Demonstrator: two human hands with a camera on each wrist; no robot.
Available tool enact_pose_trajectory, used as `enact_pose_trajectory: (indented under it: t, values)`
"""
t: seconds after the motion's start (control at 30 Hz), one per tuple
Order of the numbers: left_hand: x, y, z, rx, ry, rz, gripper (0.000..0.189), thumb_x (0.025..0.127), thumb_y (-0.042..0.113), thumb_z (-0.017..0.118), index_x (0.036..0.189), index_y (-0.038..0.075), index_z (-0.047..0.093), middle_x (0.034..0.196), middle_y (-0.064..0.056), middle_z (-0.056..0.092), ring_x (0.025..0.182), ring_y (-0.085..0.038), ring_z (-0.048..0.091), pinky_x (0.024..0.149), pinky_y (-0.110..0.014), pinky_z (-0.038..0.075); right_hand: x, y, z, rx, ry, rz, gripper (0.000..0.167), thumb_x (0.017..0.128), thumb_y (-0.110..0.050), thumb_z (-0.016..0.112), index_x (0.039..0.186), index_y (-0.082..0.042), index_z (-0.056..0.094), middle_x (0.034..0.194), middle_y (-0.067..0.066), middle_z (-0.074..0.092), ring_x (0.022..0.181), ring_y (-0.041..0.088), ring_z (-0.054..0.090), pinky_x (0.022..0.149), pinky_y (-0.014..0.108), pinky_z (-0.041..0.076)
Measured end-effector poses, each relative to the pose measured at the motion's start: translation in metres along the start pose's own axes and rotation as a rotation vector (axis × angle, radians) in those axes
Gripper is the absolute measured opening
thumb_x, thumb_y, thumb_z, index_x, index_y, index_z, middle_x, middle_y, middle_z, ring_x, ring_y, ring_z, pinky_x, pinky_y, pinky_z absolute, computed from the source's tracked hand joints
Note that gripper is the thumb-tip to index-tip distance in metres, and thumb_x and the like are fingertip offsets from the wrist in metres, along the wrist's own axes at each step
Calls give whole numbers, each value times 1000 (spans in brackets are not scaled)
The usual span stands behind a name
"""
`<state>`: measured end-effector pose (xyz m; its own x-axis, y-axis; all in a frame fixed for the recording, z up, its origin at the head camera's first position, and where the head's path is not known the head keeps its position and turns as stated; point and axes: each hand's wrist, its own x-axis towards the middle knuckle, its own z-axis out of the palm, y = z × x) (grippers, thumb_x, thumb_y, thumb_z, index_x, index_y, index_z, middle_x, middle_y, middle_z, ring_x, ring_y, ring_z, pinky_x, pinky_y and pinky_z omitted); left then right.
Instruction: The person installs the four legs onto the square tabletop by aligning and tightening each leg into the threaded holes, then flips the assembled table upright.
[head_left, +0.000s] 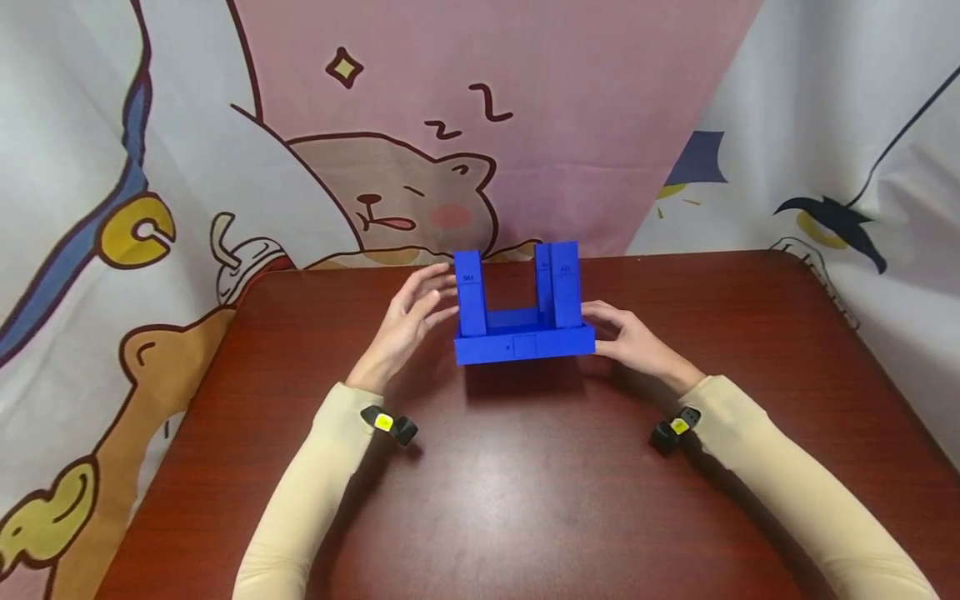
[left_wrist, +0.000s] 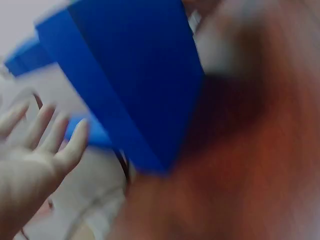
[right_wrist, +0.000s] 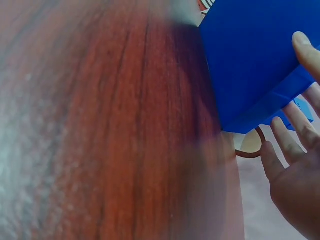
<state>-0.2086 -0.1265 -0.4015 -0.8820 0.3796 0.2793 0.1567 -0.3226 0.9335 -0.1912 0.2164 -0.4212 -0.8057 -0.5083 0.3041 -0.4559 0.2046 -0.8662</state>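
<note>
**Blue Block Frame, Flanked by Two Hands on a Red-Brown Table**

Nearest the camera, two cream sleeves (head_left: 315, 483) reaching in over the dark wooden table (head_left: 525, 500), a small black-and-yellow wrist camera (head_left: 390, 425) strapped at each cuff. Farther in, at the table's middle, the blue block structure (head_left: 522, 312): a low base with one upright post at its left end and two close together at its right. Left hand (head_left: 408, 321) held just beside the left post, fingers straight and spread, contact too blurred to confirm in the left wrist view. Right hand (head_left: 630, 337) at the right end of the base, fingers extended along its side, thumb on the blue face in the right wrist view. Probably steadying or squaring the assembly; next move likely calling for gentle, even pressure from both sides to avoid tipping the posts. Beyond, a cartoon bear backdrop (head_left: 420, 200).
</note>
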Motion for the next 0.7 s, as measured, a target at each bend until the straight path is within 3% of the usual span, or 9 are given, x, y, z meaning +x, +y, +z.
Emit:
enact_pose_trajectory:
  t: [0.13,0.23,0.47,0.63,0.7]
  values:
    - [-21,-19,-21,199,-149,-47,50,90,-9,56,138,-5,42,134,-20,50,125,-42,44,101,-50,39,2,1,0,-27,16,27,45,81,14,68,124,13,55,124,22,54,113,0,50,96,25,41]
    - [-30,-28,-23,296,-195,-68,56,85,-13,63,137,-8,44,137,-23,48,124,-42,45,102,-48,39,2,4,2,-31,24,8,46,81,14,69,124,13,54,125,20,55,113,0,50,96,23,39]
    - [-30,-39,-9,246,-70,10,54,80,-23,63,130,-16,47,131,-25,51,124,-44,44,99,-51,40,-1,30,4,59,31,13,52,83,17,64,132,12,48,130,13,53,117,6,51,97,20,38]
    - [-29,-41,-3,261,-17,54,48,80,-25,61,126,-18,49,128,-31,52,124,-45,43,95,-55,42,-2,35,5,153,65,53,51,87,12,62,135,9,45,121,3,60,108,12,59,88,22,47]
    - [-30,-35,1,294,0,67,46,81,-23,61,125,-18,50,127,-32,53,123,-44,46,93,-56,43,-1,34,7,168,92,57,48,87,12,62,133,8,47,115,2,62,104,13,60,85,23,49]
